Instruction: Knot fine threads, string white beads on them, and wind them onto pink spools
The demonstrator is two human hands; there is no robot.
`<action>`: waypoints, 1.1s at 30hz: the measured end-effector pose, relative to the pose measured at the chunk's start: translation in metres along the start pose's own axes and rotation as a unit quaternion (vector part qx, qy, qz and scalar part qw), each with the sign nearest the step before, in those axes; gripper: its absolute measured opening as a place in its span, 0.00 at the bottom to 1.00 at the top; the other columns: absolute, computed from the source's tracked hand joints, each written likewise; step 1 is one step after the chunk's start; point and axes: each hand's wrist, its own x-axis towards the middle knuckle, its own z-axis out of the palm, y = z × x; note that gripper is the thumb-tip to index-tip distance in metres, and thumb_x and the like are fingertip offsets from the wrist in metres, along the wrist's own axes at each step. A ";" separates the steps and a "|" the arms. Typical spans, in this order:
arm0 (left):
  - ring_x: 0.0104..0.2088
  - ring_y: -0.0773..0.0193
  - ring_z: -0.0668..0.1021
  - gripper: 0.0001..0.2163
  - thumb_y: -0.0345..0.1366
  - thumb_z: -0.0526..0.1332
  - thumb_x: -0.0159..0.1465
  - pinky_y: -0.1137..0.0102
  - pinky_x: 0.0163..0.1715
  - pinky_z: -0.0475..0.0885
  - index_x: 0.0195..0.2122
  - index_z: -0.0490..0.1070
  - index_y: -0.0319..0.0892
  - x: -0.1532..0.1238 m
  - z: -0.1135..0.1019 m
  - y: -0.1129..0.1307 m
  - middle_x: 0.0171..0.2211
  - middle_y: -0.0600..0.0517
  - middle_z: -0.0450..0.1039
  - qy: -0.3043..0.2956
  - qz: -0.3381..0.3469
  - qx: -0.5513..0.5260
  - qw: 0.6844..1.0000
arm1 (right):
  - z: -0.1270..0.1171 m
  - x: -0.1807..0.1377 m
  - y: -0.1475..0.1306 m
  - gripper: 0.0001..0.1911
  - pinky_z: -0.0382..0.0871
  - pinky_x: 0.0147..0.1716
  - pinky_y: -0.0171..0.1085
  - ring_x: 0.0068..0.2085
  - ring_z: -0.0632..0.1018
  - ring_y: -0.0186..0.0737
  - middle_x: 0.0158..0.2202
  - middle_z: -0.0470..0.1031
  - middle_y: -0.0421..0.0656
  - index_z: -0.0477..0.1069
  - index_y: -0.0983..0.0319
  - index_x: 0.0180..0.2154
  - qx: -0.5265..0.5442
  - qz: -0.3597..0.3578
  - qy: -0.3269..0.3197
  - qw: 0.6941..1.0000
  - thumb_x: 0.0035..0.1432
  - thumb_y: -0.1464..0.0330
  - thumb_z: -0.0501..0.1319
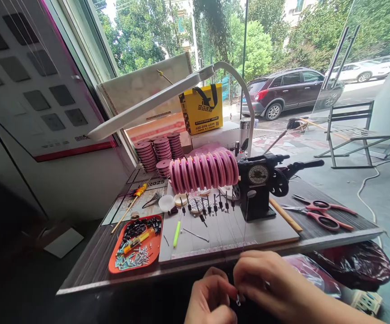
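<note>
Below the table's front edge, my left hand (211,299) and my right hand (265,279) meet, both closed in a pinch. A small shiny metal piece (238,300) shows at the left fingertips, close to the right fingers; its exact kind is too small to tell. A thin line (244,234) runs down to my right hand, whose fingertips are partly hidden. Behind the hands, a row of pink spools (203,171) is mounted on a black winding machine (257,184) with a dial and crank. Several thin lines with small black pieces (215,208) hang from the spools.
An orange tray (114,265) with small parts sits left, near a green-handled tool (177,234). Pink-handled scissors (323,216) lie right. Stacked spools (146,156), a yellow bag (203,110) and a white lamp (154,105) stand behind. A dark plastic bag (360,265) is below the right edge.
</note>
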 end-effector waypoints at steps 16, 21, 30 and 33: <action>0.20 0.75 0.58 0.15 0.19 0.51 0.32 0.73 0.18 0.45 0.16 0.74 0.41 -0.001 0.002 0.003 0.23 0.57 0.59 0.014 -0.004 0.001 1.000 | 0.002 -0.003 -0.001 0.07 0.58 0.25 0.28 0.26 0.70 0.31 0.25 0.70 0.40 0.69 0.64 0.26 -0.039 -0.012 0.011 0.999 0.51 0.76 0.55; 0.20 0.74 0.59 0.14 0.19 0.51 0.33 0.73 0.19 0.46 0.16 0.73 0.40 -0.002 0.002 0.004 0.23 0.57 0.59 0.003 0.012 0.008 1.000 | 0.002 -0.002 -0.004 0.08 0.59 0.25 0.27 0.26 0.70 0.31 0.24 0.70 0.41 0.70 0.64 0.26 -0.045 -0.028 0.003 0.999 0.53 0.74 0.54; 0.14 0.78 0.63 0.12 0.39 0.70 0.42 0.76 0.14 0.52 0.17 0.71 0.37 0.001 0.002 -0.005 0.24 0.56 0.61 -0.028 0.021 -0.063 0.997 | 0.003 0.000 -0.006 0.08 0.59 0.26 0.28 0.26 0.70 0.31 0.25 0.70 0.40 0.70 0.64 0.26 -0.024 -0.020 0.003 1.000 0.53 0.74 0.54; 0.14 0.79 0.64 0.13 0.41 0.72 0.40 0.77 0.14 0.56 0.17 0.72 0.37 0.000 0.005 0.000 0.24 0.55 0.65 -0.035 -0.019 -0.109 0.993 | 0.004 -0.004 -0.004 0.06 0.59 0.26 0.29 0.26 0.69 0.32 0.25 0.70 0.40 0.69 0.63 0.27 0.003 0.009 0.024 1.000 0.53 0.70 0.55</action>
